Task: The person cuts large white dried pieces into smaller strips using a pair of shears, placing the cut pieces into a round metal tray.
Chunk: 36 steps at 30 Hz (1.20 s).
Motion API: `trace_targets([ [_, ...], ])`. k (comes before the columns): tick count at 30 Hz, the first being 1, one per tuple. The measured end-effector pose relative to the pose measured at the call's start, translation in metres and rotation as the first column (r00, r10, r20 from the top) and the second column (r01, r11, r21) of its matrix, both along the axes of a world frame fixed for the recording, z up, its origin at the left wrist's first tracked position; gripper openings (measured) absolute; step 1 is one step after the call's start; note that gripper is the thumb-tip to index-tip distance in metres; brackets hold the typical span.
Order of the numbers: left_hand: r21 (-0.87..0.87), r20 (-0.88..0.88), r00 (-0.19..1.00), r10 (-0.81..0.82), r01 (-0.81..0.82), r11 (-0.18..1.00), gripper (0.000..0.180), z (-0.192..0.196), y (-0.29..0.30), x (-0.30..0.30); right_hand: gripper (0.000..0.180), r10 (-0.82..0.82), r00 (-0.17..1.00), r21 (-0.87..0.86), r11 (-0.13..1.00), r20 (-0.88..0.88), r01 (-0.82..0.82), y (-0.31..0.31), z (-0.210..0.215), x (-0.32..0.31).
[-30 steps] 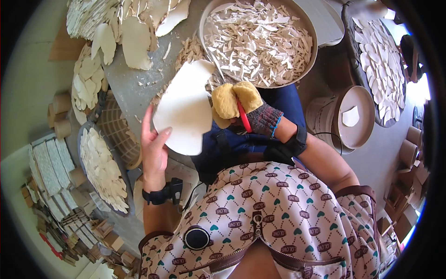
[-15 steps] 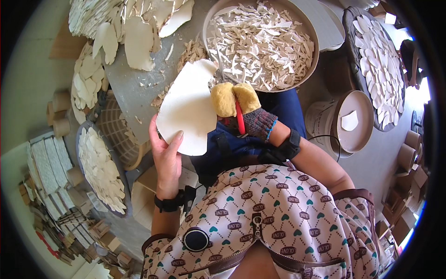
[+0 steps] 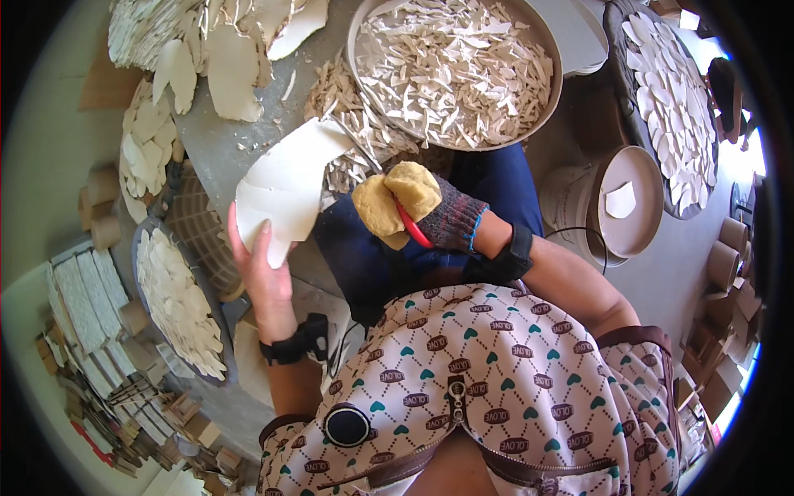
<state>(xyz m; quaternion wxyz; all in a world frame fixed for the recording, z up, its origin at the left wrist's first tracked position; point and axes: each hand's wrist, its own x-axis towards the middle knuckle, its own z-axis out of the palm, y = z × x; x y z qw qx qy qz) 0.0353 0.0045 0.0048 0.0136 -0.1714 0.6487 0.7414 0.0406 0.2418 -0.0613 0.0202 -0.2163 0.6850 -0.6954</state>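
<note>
Left hand (image 3: 263,266), bare, with a black band at the wrist, supports the large off-white sheet piece (image 3: 285,183) from below; the fingers lie flat and close together against its lower edge, thumb behind. This piece is held tilted above the lap, just in front of the grey work table (image 3: 211,153), with its upper tip reaching toward the loose heap of pale offcuts (image 3: 347,107).

Further left, a dark shallow tray (image 3: 217,351) carries rows of small white cut shapes, and stacks of ribbed white tiles (image 3: 78,302) lie beyond it near the floor. Larger white cut pieces (image 3: 227,70) cover the table's far left area.

Right hand (image 3: 413,207) wears a knitted glove with yellow-coated fingers and is closed around a red-handled cutting tool (image 3: 412,227); the tool's blades meet the right edge of the sheet piece, though the contact point is hard to resolve.

Directly ahead, a large round metal basin (image 3: 538,103) holds many narrow white strips. To the right stands a white bucket (image 3: 571,202) capped by a round tan lid (image 3: 641,227) bearing one white fragment, and a second dark tray (image 3: 616,50) of white shapes lies beyond it.
</note>
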Motion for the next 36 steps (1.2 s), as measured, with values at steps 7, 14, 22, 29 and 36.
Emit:
trace_targets([
  [7, -0.070, 0.024, 0.992, -0.126, 0.128, 0.989, 0.057, 0.003, -0.017, -0.017, 0.027, 0.096, 0.955, -0.128, 0.990, 0.282, -0.061, 0.000, -0.006, 0.007],
  [14, -0.012, -0.038, 0.987, -0.156, 0.156, 0.988, 0.060, 0.011, -0.018, -0.021, 0.022, 0.082, 0.944, -0.198, 0.980, 0.320, -0.017, 0.003, -0.021, 0.008],
  [22, 0.028, 0.025, 0.951, -0.307, 0.306, 0.952, 0.064, 0.006, -0.041, -0.042, 0.025, 0.535, 0.635, -0.704, 0.710, 0.557, 0.019, 0.018, 0.011, 0.012],
  [29, 0.063, 0.093, 0.954, -0.285, 0.280, 0.958, 0.038, 0.026, -0.059, -0.057, 0.022, 0.428, 0.693, -0.576, 0.817, 0.580, -0.024, 0.021, -0.008, 0.020],
  [36, -0.676, -0.253, 0.783, -0.568, 0.277, 0.683, 0.013, 0.037, -0.047, -0.054, 0.022, 0.123, 0.844, -0.422, 0.897, 0.522, 0.131, 0.031, -0.046, 0.031],
])
